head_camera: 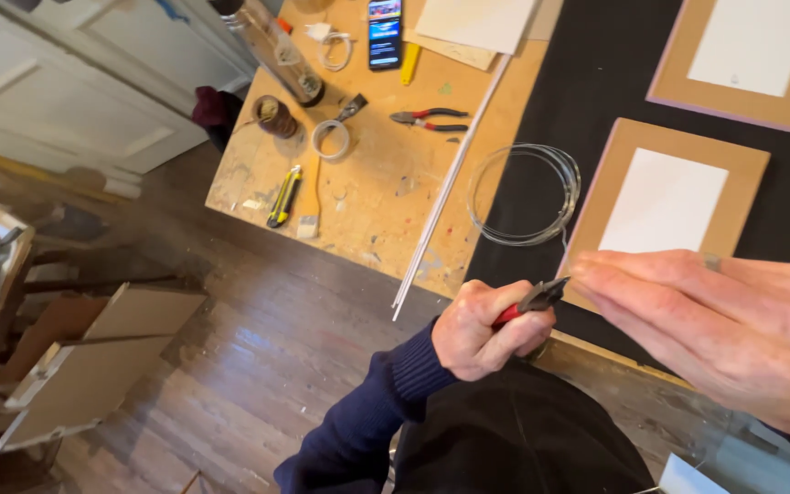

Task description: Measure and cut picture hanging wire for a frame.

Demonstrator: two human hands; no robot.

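From the head view I look down at 2 bare hands over the edge of a paint-spattered wooden workbench (pixel 386 197). My left hand (pixel 485 329), in a dark blue knitted sleeve (pixel 358 430), is curled into a closed fist around the red handles of a small pair of cutting pliers (pixel 534 300), whose dark jaws point right toward the other hand. My right hand (pixel 715 329) lies flat and long, fingers (pixel 633 274) straight and pressed together; its fingertips meet the plier tips, and I cannot tell whether they pinch the wire end there. A thin coil of silvery wire (pixel 525 194) rests on the black mat (pixel 587 82) just above the hands, 1 strand trailing down toward the plier jaws.

Beside the coil lies a brown cardboard frame with a white centre panel (pixel 665 197); a second such frame (pixel 747 55) sits further up. On the bare wood I see a red-handled pair of pliers (pixel 430 119), a yellow-and-black utility knife (pixel 283 195), a roll of clear tape (pixel 330 139), a spool of brown twine (pixel 273 116), a dark smartphone (pixel 384 33) and a long white rod (pixel 450 183).
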